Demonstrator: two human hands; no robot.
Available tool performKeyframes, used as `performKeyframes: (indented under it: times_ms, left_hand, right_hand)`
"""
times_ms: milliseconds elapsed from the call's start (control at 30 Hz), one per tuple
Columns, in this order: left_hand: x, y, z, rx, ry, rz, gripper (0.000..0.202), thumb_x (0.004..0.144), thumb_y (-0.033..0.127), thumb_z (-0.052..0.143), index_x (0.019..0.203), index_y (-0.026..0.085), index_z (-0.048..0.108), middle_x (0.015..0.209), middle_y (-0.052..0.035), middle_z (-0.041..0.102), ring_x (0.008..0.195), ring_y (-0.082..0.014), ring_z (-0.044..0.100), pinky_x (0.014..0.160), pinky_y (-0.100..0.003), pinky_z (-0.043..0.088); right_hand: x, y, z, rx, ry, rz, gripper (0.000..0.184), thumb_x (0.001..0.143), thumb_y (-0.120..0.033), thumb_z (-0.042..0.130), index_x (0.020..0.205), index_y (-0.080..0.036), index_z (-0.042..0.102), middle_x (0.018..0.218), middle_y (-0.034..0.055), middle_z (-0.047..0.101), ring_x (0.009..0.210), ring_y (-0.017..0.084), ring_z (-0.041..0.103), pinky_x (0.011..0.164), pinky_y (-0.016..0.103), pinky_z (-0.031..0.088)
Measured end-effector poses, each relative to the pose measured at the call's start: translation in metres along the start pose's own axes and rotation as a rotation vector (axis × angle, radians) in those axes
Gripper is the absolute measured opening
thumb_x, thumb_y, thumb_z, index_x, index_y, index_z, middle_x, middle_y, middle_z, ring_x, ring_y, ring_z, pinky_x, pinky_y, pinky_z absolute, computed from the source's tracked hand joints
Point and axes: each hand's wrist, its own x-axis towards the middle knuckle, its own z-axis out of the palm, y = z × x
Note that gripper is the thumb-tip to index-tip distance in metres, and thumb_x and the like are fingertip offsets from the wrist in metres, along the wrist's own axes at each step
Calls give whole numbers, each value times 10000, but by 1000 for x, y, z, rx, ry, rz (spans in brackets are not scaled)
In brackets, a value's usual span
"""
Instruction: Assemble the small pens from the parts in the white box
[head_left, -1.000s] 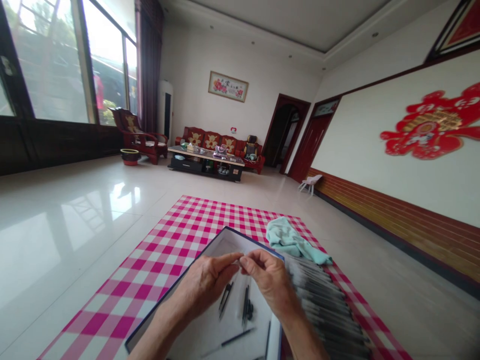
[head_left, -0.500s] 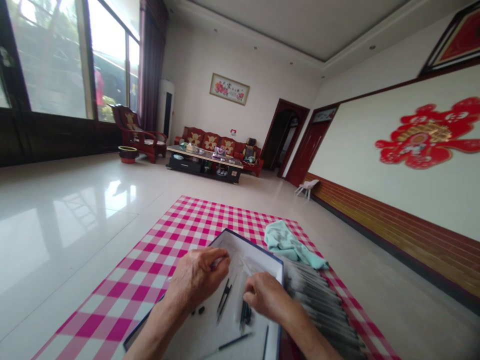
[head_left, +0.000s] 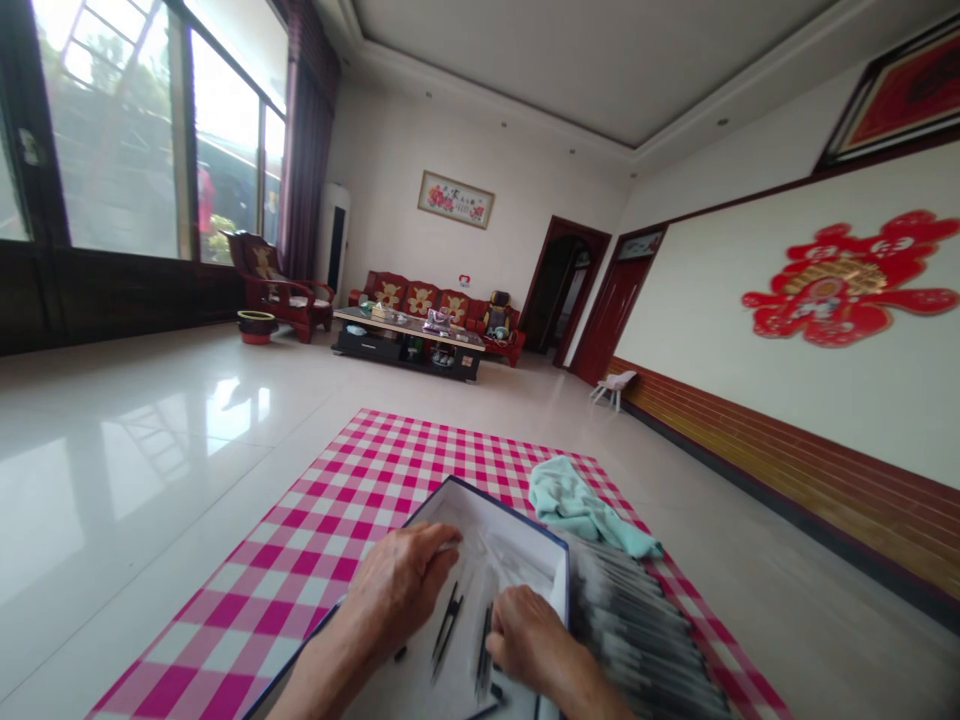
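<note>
An open box with a navy rim point(head_left: 510, 510) and white lining lies on a pink-and-white checked cloth point(head_left: 322, 530). My left hand point(head_left: 397, 585) hovers over the box's left part, fingers curled, with something pale possibly at the fingertips. My right hand point(head_left: 529, 640) is low inside the box, its fingers bent over a thin black piece point(head_left: 484, 650). Between the hands lies a black forked piece point(head_left: 448, 630). A small black bit point(head_left: 401, 653) shows under my left hand. The hands hide part of the box floor.
Right of the box, blurred rows of grey-and-black items point(head_left: 637, 630) lie on the cloth, with a crumpled pale teal towel point(head_left: 577, 510) behind them. The cloth lies on a glossy tile floor point(head_left: 135, 470). Far off stand a low table point(head_left: 409, 340) and red sofa point(head_left: 420, 300).
My hands, with fingertips together a second ago, have parted and lowered toward the box floor. The view has tilted upward, so the box sits lower in the picture.
</note>
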Motion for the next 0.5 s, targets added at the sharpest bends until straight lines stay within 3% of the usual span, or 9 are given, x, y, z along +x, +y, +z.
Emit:
performKeyframes:
  times_ms: [233,367,433,500]
  left_hand:
    - [-2,0,1,16,-48,21,304,870,212,406,1078,253,624,926,-42,713,826,-199,658,695,-267,461]
    - [-2,1,3,-5,-45,5,326,873,218,392,1125,259,596,981,-43,712,838,-196,661,686,-261,461]
    - [-1,1,4,-30,-46,19,305,876,224,388,1090,254,603,961,-36,714,828,-189,661,678,-248,460]
    - [-2,2,5,-49,-47,42,294,883,222,382,1084,257,594,940,-25,714,809,-178,659,673,-236,454]
  right_hand:
    - [-5,1,8,61,6,2,234,631,-2,509,739,-117,681,811,169,704,795,297,653,677,325,453]
    - [-4,3,-7,173,115,-18,197,732,-67,478,800,-133,650,808,122,688,794,255,635,704,323,450]
    - [-2,3,-20,405,202,-60,178,792,-135,458,838,-169,627,757,47,669,740,193,619,677,276,453]
    - [-1,2,-31,793,256,-85,156,823,-222,477,875,-187,620,723,4,649,691,160,602,647,252,461]
